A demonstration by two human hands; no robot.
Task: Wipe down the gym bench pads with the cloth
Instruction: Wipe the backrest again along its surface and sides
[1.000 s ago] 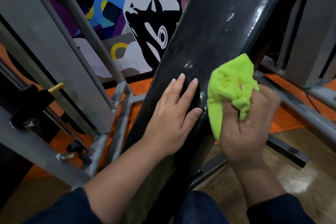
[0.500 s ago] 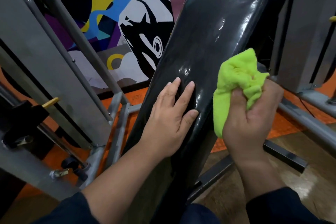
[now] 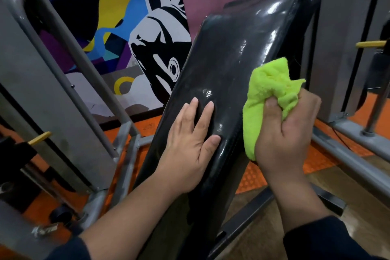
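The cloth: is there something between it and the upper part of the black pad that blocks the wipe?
Nothing visible does. The right hand grips the green cloth at the pad's right edge; the left hand rests flat lower down, out of that path.

Black glossy pad (image 3: 236, 65), tilted steeply, top end toward the mural wall, surface shiny with wet-looking highlights. Left hand (image 3: 190, 143) lies flat on pad's lower middle, fingers straight and spread. Green cloth (image 3: 268, 95) is bunched in the right hand (image 3: 289, 133), touching pad's right edge. Pad sits on a grey metal frame (image 3: 126, 154). Floor (image 3: 263, 177): orange studded mat under the frame, brown glossy surface at lower right, with a dark base bar lying on it.
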